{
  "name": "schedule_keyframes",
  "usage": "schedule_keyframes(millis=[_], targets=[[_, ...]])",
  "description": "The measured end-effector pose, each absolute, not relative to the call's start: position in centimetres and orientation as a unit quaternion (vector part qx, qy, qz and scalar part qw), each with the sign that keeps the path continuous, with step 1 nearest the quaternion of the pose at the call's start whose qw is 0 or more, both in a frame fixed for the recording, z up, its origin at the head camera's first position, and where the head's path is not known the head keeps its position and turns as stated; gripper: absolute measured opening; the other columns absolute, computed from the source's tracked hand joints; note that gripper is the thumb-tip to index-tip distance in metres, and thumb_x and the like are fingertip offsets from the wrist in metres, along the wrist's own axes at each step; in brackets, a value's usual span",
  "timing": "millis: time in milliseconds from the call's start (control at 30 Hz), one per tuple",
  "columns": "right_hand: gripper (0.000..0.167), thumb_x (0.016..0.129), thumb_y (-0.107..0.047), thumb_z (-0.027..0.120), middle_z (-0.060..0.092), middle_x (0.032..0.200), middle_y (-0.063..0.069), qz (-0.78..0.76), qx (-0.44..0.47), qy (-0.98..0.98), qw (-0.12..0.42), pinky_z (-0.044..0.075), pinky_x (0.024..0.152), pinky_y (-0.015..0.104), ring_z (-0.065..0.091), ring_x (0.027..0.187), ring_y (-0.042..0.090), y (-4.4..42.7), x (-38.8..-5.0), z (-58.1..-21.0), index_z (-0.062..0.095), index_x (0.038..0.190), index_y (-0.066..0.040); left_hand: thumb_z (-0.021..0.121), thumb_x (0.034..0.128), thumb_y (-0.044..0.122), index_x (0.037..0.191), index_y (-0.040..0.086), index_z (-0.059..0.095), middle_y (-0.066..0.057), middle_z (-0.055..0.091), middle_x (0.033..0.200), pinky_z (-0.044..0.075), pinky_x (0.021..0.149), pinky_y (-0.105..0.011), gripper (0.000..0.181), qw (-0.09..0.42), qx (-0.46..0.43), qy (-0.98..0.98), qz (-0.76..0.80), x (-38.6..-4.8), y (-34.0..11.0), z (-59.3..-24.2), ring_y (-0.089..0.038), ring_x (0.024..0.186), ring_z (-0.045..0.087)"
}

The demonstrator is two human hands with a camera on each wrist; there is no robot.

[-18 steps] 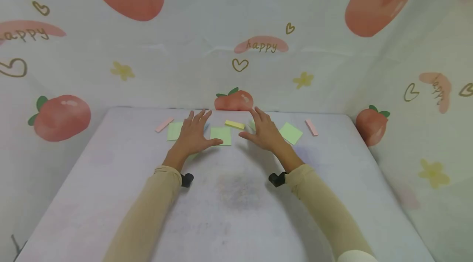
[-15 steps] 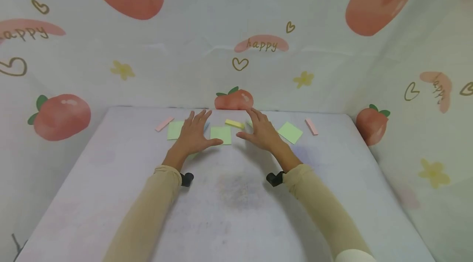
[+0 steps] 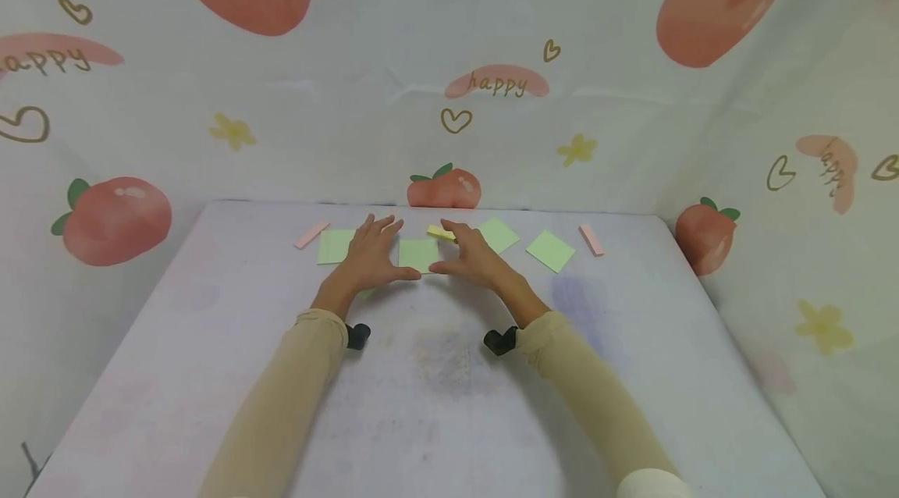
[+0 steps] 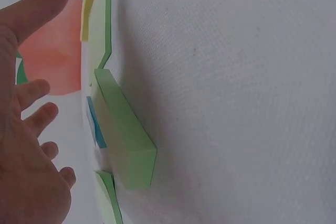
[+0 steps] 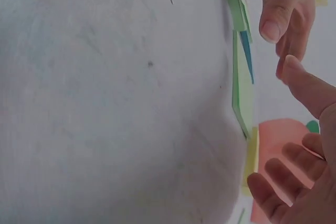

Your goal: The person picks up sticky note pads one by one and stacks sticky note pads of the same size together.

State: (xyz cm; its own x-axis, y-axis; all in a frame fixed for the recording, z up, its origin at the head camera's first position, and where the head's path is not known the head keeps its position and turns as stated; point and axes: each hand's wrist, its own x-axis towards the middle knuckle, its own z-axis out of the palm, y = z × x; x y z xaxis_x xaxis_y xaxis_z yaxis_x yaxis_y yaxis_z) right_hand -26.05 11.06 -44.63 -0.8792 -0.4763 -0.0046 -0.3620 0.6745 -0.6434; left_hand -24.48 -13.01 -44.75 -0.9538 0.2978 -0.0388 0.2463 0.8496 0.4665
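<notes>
My left hand (image 3: 368,256) hovers above the table with fingers spread and holds nothing. Below it lies a thick green sticky-note pad (image 4: 126,129), mostly hidden by the hand in the head view, with a blue slip (image 4: 96,124) behind it. A square green pad (image 3: 418,254) lies between the hands, close to both thumbs. Over the table to its right is my right hand (image 3: 474,254), fingers apart and nothing in them. Its fingers partly cover a yellow sticky-note strip (image 3: 440,232). Another green pad (image 3: 333,247) lies left of my left hand.
Two more green pads, a farther one (image 3: 499,234) and a nearer one (image 3: 551,250), lie on the right. Pink strips flank the row, one at left (image 3: 312,234) and one at right (image 3: 591,240). A patterned cloth wall (image 3: 351,147) rises behind the white table (image 3: 449,435).
My right hand has moved left, closer to my left hand and the middle green pad, uncovering the farther green pad on the right. The left hand has barely moved.
</notes>
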Motion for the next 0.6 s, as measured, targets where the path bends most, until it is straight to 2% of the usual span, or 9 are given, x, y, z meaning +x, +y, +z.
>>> schedule_keyframes(millis=[233,400,600], targets=[[0.088,0.088,-0.035,0.081,0.043,0.159,0.011,-0.345,-0.222,0.905,0.113,0.047,0.111,0.046,0.053,0.136,0.033,10.2,-26.0,-45.0,0.034,0.158,-0.009,0.083,0.0768,0.054,0.161,0.011,0.031,-0.013,0.029,0.168,0.014,0.124,-0.066,0.108,0.064,0.145,0.962,0.221,-25.0,-12.9,-45.1,-0.047,0.158,0.006],[0.086,0.088,-0.031,0.081,0.042,0.160,0.011,-0.367,-0.205,0.897,0.135,0.046,0.113,0.046,0.052,0.138,0.034,10.2,-26.1,-45.2,0.035,0.158,-0.010,0.082,0.0775,0.053,0.161,0.015,0.030,-0.014,0.037,0.164,0.014,0.123,-0.068,0.106,0.077,0.145,0.961,0.224,-25.3,-13.1,-45.3,-0.047,0.158,0.007],[0.084,0.088,-0.028,0.081,0.043,0.159,0.013,-0.354,-0.213,0.900,0.139,0.045,0.113,0.044,0.053,0.137,0.033,9.9,-26.4,-45.5,0.036,0.157,-0.008,0.082,0.0791,0.048,0.161,0.016,0.031,-0.013,0.037,0.165,0.012,0.124,-0.067,0.102,0.090,0.143,0.959,0.226,-25.4,-13.2,-45.5,-0.045,0.158,0.009]])
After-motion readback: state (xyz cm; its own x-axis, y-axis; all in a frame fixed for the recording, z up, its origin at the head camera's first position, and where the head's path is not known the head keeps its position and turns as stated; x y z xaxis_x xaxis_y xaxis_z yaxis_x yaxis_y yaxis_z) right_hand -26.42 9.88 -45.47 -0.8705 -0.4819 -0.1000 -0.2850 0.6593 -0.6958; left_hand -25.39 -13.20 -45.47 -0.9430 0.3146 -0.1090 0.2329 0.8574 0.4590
